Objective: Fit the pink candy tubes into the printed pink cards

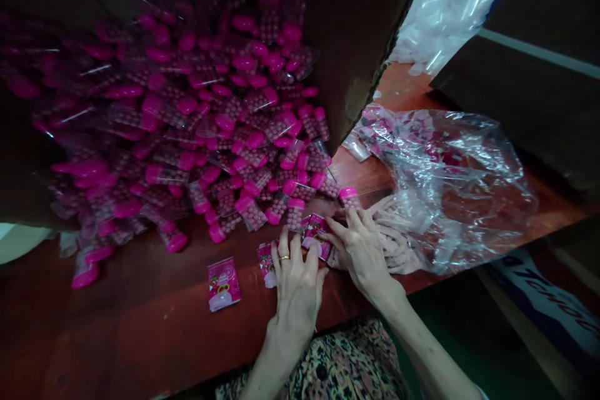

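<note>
My left hand [296,281], with a ring on one finger, lies palm down on the red table, its fingers stretched and apart. Its fingertips rest on a small pink printed packet [266,264], partly covered by the hand. A second pink packet [313,234] lies between my two hands. My right hand [364,253] reaches over the table with its fingers spread, the tips beside that packet and close to a small clear bottle with a pink cap [349,197]. To the left, a similar packet [224,284] lies flat by itself.
A big heap of pink-capped bottles with small pink balls [225,125] spills from an open cardboard box [349,31]. On the right are a crumpled clear plastic bag [469,181] with pink packets and a beige cloth [398,240]. The table's front edge is near my body.
</note>
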The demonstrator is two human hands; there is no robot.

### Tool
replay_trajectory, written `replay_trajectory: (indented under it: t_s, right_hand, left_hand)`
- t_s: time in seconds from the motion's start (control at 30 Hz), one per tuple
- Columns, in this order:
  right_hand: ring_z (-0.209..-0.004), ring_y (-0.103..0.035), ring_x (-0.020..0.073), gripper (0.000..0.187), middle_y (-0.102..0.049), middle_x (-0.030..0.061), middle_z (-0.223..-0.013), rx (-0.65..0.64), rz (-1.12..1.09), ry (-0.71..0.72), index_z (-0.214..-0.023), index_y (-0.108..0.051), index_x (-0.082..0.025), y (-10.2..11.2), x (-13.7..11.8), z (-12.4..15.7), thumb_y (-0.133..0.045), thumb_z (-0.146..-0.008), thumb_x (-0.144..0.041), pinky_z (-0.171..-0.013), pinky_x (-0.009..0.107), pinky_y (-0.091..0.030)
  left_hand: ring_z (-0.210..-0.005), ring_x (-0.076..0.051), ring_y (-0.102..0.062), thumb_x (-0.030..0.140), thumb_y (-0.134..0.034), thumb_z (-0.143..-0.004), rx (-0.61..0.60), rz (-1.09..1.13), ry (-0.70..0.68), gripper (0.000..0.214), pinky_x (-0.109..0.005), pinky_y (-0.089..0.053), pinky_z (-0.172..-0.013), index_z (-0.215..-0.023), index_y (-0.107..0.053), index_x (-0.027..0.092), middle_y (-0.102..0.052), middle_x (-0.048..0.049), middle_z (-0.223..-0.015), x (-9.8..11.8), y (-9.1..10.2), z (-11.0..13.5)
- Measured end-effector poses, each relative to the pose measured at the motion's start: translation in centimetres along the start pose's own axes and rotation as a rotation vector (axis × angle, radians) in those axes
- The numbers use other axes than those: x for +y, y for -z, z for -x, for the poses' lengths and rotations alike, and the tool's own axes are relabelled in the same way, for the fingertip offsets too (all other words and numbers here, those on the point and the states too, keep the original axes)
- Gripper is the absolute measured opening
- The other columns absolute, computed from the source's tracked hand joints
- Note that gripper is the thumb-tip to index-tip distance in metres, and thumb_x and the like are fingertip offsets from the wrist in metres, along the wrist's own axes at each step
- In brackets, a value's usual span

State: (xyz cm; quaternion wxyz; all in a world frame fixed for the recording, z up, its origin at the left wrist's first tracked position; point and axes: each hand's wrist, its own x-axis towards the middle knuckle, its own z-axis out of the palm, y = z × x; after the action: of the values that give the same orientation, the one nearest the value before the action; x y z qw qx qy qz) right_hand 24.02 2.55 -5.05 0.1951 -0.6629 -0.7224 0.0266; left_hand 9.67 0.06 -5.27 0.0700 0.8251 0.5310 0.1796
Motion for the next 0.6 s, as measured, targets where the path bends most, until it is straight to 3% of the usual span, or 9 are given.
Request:
replay_trajectory:
  t_s: [0.23, 0.47, 0.6]
  right_hand:
    - [-0.085, -0.049, 0.0265, 0.023, -0.06, 0.0106, -0.087, 0.036, -0.028, -0.017, -0.093, -0.068, -0.019, -0.3, -0.28, 0.46, -0.046, -0.09, -0.025, -0.071, 0.039, -0.044]
    - [-0.077, -0.053, 0.0253, 0.025, -0.062, 0.0104, -0.08, 0.063, -0.094, -0.033, -0.098, -0.065, -0.013, -0.73, 0.2, 0.57, -0.045, -0.091, -0.026, -0.069, 0.038, -0.043]
    - [-0.069, -0.052, 0.0222, 0.025, -0.058, 0.0056, -0.069, 0.052, -0.148, -0.01, -0.088, -0.066, -0.017, -0.35, -0.05, 0.52, -0.043, -0.091, -0.024, -0.063, 0.034, -0.041]
  left_hand:
    - [-0.125, -0.039, -0.037, 0.015, -0.056, -0.078, -0.008, -0.05, 0.01, 0.035, -0.06, -0.038, -0.093, -0.113, -0.058, 0.012, -0.054, -0.0198, -0.121, 0.43, -0.7, 0.24]
    - [-0.122, -0.037, -0.041, 0.015, -0.053, -0.08, 0.0, -0.083, 0.002, 0.035, -0.062, -0.036, -0.093, -0.115, -0.056, 0.01, -0.056, -0.0207, -0.118, 0.66, -1.1, 0.41]
    - [-0.122, -0.037, -0.041, 0.015, -0.053, -0.08, -0.02, -0.078, 0.008, 0.036, -0.061, -0.036, -0.094, -0.116, -0.055, 0.011, -0.055, -0.0204, -0.121, 0.62, -1.23, 0.54]
